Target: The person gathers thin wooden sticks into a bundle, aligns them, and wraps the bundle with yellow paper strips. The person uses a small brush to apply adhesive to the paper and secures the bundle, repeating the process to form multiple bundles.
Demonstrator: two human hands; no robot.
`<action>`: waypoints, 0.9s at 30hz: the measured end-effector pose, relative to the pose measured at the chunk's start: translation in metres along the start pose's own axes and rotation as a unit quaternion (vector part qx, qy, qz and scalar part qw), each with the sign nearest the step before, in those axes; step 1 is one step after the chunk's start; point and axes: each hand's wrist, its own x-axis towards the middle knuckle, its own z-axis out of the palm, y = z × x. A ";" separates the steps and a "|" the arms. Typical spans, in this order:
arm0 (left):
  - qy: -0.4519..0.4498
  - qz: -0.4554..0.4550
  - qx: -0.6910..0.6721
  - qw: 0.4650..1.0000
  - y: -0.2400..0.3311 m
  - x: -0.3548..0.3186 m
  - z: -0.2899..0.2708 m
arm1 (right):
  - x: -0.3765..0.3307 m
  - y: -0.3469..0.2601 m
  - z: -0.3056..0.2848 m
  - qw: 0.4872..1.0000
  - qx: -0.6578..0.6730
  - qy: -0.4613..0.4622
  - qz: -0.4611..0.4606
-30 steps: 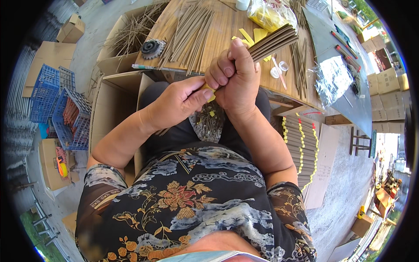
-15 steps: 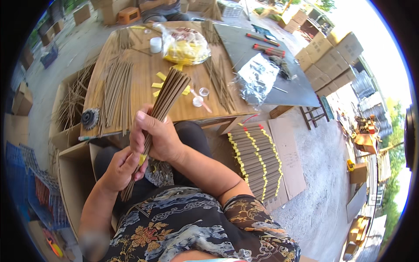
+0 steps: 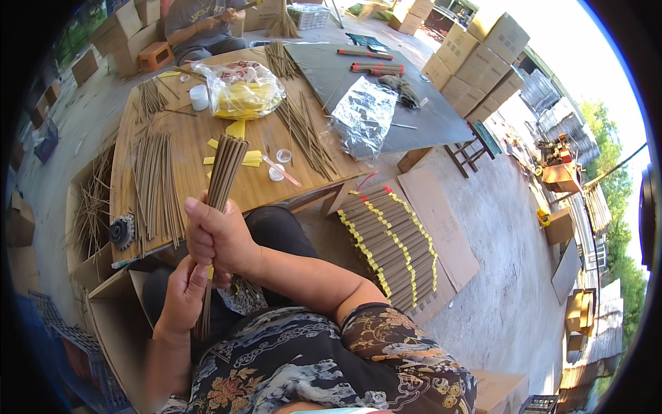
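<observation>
A bundle of thin brown incense sticks (image 3: 227, 165) stands nearly upright in front of my body, held in both hands. My right hand (image 3: 222, 234) is wrapped round its middle, thumb along the near side. Lower down, my left hand (image 3: 185, 293) grips the same bundle around a yellow paper band (image 3: 209, 273), of which a small piece shows. Beyond the bundle, yellow paper strips (image 3: 245, 159) lie on the wooden table (image 3: 200, 169). Loose sticks (image 3: 155, 186) are spread at the table's left, and more sticks (image 3: 307, 134) lie towards its right side.
Small round tubs (image 3: 276, 172) and a plastic bag of yellow strips (image 3: 245, 90) sit on the table. Finished yellow-banded bundles (image 3: 389, 245) lie on cardboard at right. An open carton (image 3: 114, 331) stands by my left arm. Across the table sits another person (image 3: 203, 27).
My view has swung to the right, so the table sits further left. The bundle has become more upright; both hands keep their hold on it.
</observation>
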 end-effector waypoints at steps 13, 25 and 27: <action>0.021 -0.059 -0.118 0.991 -0.005 0.011 -0.011 | 0.034 -0.006 -0.012 0.992 -0.092 -0.071 0.051; 0.097 -0.028 -0.264 0.959 -0.018 0.056 -0.028 | 0.017 -0.098 -0.194 0.447 -0.847 0.288 0.023; 0.098 -0.027 -0.263 0.960 -0.018 0.060 -0.026 | 0.018 -0.096 -0.200 0.499 -0.806 0.309 0.076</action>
